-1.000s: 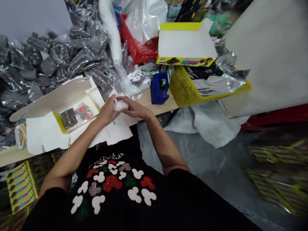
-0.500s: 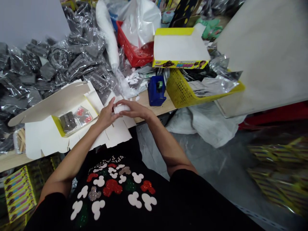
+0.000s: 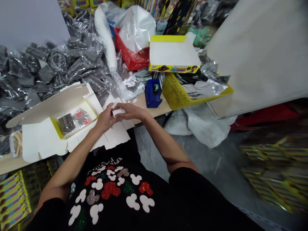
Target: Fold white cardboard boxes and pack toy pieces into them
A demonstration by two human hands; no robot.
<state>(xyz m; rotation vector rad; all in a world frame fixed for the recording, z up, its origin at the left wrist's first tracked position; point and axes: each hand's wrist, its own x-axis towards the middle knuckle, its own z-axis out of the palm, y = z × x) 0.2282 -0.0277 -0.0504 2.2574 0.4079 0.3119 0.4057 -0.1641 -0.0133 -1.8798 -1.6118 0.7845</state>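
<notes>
Two bare hands, the left hand [image 3: 105, 119] and the right hand [image 3: 131, 110], are clenched around a small white cylinder [image 3: 118, 112], partly hidden by the fingers and held at twelve o'clock over a white cardboard carton flap [image 3: 117, 136]. Print on a yellow-edged box [image 3: 174, 68], at one o'clock, is too small to be read.

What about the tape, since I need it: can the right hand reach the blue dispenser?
Probably yes. The right hand is close to the blue dispenser, with only bare table between them, once it lets go of the small white object.
</notes>
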